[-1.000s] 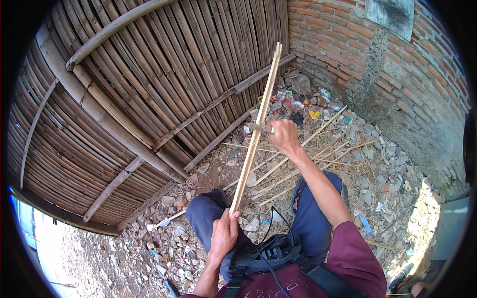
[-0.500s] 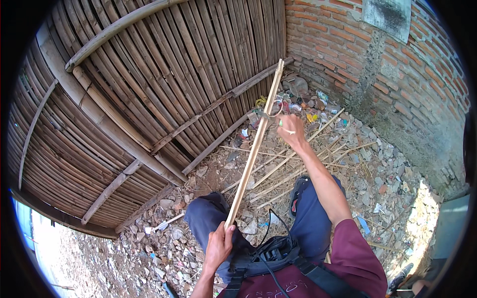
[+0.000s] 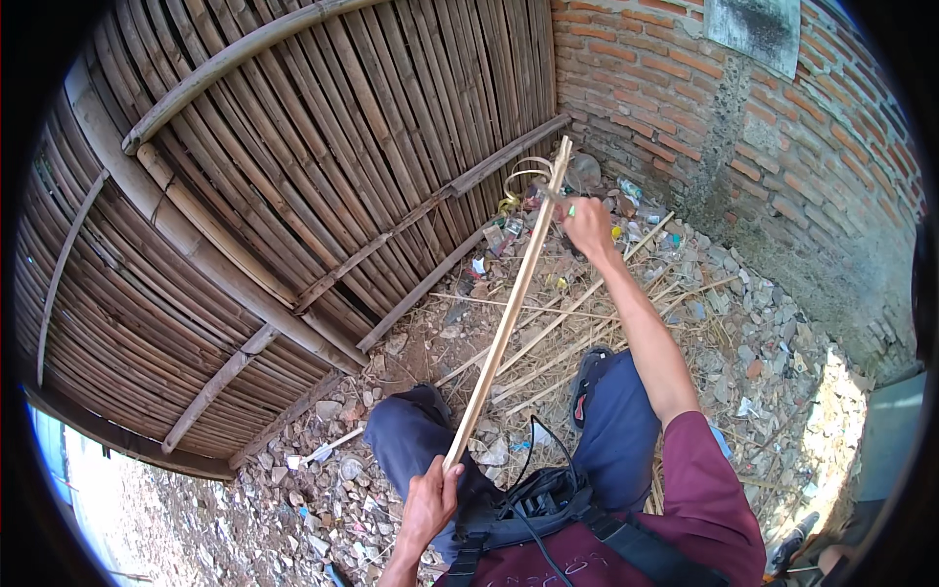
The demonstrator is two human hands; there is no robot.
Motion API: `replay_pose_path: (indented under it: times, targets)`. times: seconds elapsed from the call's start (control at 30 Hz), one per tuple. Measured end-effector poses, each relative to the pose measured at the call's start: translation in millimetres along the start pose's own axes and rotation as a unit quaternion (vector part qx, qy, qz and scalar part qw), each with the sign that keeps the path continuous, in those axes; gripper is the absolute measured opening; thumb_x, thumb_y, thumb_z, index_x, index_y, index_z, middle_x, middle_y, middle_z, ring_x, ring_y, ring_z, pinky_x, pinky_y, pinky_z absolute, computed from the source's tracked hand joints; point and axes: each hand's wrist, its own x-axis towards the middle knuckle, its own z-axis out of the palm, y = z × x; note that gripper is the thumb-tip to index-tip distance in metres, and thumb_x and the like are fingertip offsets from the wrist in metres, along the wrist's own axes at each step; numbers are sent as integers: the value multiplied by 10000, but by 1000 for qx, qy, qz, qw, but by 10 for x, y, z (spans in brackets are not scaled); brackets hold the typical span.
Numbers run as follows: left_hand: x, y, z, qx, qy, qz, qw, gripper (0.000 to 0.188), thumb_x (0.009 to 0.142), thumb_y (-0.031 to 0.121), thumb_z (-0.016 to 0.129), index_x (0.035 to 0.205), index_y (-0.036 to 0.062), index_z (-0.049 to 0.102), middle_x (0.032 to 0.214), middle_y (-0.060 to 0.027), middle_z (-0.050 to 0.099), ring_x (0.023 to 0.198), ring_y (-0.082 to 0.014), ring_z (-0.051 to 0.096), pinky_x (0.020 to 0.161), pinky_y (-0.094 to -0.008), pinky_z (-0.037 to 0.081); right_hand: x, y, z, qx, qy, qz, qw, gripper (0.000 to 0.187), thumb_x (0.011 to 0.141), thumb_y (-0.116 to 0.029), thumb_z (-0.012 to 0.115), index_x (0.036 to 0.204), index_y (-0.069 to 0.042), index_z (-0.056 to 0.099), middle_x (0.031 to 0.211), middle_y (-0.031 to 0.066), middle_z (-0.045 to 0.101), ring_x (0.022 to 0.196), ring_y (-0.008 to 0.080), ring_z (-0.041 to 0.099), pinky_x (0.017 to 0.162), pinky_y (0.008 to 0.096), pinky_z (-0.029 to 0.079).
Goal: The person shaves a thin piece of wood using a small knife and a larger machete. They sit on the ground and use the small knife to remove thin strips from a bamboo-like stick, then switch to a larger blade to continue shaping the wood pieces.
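Observation:
My left hand (image 3: 428,507) is closed round the near end of a long pale split-bamboo strip (image 3: 510,318). The strip slants up and away from my lap toward the corner of the walls. Near its far end my right hand (image 3: 589,229) is closed on a knife, most of it hidden by the fingers. The blurred blade lies against the strip, and a bit of green shows by the fist. Thin curled shavings (image 3: 528,168) stand out to the left of the strip near its tip.
Several bamboo strips (image 3: 558,338) lie on the rubble ground between and beyond my feet. A bamboo-slat wall (image 3: 391,127) rises on the left, a brick wall (image 3: 646,88) at the back right. Litter (image 3: 631,191) and stones gather in the corner. A black bag (image 3: 543,499) sits at my waist.
My right hand has moved up and slightly right, along the strip toward its far end. Curled shavings now arch to the strip's left; the far tip has shifted a little right and down.

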Motion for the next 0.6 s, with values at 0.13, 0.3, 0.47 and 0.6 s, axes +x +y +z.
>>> replay_pose_path:
  times: [0.13,0.3,0.47,0.6]
  targets:
    - [-153,-139,6,-11,-23,-17,1000,275,1064,230,564,914,0,549,588,-225,537,551,-452,587,514,-464,411,222,406,-102,-94,68,25,993,189,846,-105,617,873,9,765,831,283,716,840,469,712,702,535,569]
    - [63,-252,-2,-102,-44,-6,994,343,1084,260,544,865,-3,557,561,-72,518,491,-167,503,487,-370,385,158,670,-33,294,-104,190,931,285,855,-132,524,963,-36,769,772,118,713,511,184,563,475,364,463]
    - [166,-258,-82,-292,-101,-123,943,371,1103,335,512,865,52,537,611,39,448,502,-46,381,456,-254,301,-172,-235,-325,627,-237,194,716,344,963,-235,526,1155,30,630,875,52,656,465,14,295,398,203,256]
    - [194,-345,-41,-316,-127,-132,931,361,1103,356,509,898,61,540,618,42,429,508,-46,371,444,-249,304,-296,-600,-410,594,-228,184,750,408,987,-372,645,1164,-7,605,936,59,656,475,-1,313,401,180,237]
